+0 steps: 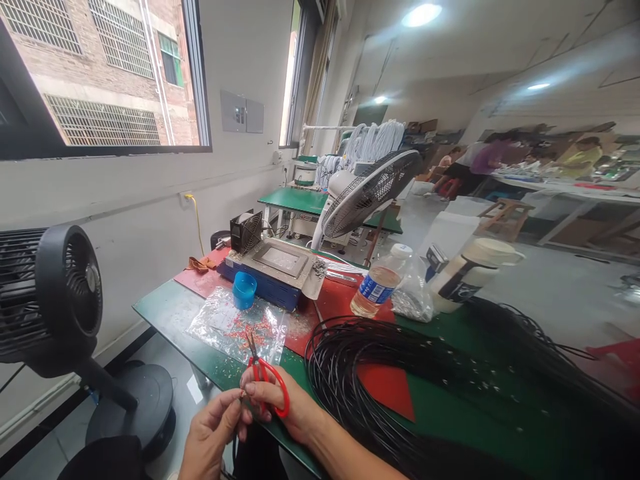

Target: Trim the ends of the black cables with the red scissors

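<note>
One black cable [235, 451] is pinched between the left fingers [231, 415], right fingers [269, 393] (close by) gripping red-handled scissors [256, 366].

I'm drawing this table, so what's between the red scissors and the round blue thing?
Some clear plastic with little red bits scattered over it lies between the red scissors and the round blue thing. The head view shows it.

The blue label [377, 290] on the bottle [384, 275] bears white print [371, 287], seemingly too small to read.
</note>
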### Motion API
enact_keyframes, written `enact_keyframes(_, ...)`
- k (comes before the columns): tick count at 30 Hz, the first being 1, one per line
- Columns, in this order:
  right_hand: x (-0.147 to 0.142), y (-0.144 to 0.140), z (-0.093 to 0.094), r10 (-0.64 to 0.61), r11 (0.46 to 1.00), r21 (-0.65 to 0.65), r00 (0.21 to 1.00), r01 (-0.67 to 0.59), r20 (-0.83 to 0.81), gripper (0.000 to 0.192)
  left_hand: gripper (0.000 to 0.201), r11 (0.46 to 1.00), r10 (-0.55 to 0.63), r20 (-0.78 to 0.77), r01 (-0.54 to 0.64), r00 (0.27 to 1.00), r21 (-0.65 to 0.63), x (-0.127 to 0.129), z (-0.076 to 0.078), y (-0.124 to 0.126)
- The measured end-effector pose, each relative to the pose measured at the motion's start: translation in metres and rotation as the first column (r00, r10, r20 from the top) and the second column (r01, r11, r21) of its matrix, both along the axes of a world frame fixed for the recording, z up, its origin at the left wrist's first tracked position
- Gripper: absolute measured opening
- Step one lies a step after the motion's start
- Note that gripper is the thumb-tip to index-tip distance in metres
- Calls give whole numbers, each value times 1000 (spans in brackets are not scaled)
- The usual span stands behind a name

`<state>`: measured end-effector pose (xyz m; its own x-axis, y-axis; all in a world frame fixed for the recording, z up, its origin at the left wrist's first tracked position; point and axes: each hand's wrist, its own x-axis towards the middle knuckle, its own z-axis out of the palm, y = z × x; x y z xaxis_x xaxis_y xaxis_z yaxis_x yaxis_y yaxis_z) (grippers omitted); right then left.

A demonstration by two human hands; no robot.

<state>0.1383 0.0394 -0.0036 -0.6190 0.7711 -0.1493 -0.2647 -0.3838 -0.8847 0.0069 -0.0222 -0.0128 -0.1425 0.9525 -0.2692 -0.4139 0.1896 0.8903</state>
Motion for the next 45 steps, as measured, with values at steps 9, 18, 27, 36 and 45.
enact_keyframes(9,1,1,3,-45,999,22,999,45,6,37,31,999,34,-23,-34,999,20,2,-4,4)
enact_keyframes(18,5,2,7,-56,992,114,996,48,70,38,31,1000,12,12,-12,1000,-26,1,4,7)
enact_keyframes(27,6,1,5,-62,985,167,996,51,59,39,29,998,25,55,-22,998,-54,0,5,11)
enact_keyframes(36,3,-7,6,-570,172,982,805,-80,166,15,31,976,136,232,-90,963,-197,-9,0,12)
enact_keyframes(45,-12,-21,11,-563,-387,848,821,-363,95,24,10,991,79,393,-29,916,-132,-19,11,2)
